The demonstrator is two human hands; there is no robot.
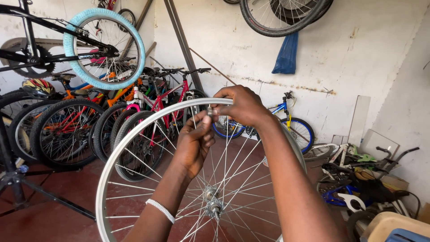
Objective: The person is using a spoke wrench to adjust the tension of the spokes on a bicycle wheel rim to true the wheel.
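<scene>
A bare silver bicycle wheel rim (117, 154) with thin spokes and a metal hub (212, 202) stands upright in front of me. My left hand (193, 142) pinches a spoke just under the top of the rim; a pale beaded band sits on that wrist. My right hand (239, 106) is closed over the top of the rim, its fingers on a small metal tool (209, 111) at the spoke end. Both hands meet at that one spot on the rim.
Several bicycles (89, 121) lean in a row along the left wall. A bike with a light-blue tyre (104, 48) hangs on a stand at upper left. A blue bike (286, 123) stands by the far wall, with frames and parts (363, 179) piled at right. A wheel (282, 15) hangs overhead.
</scene>
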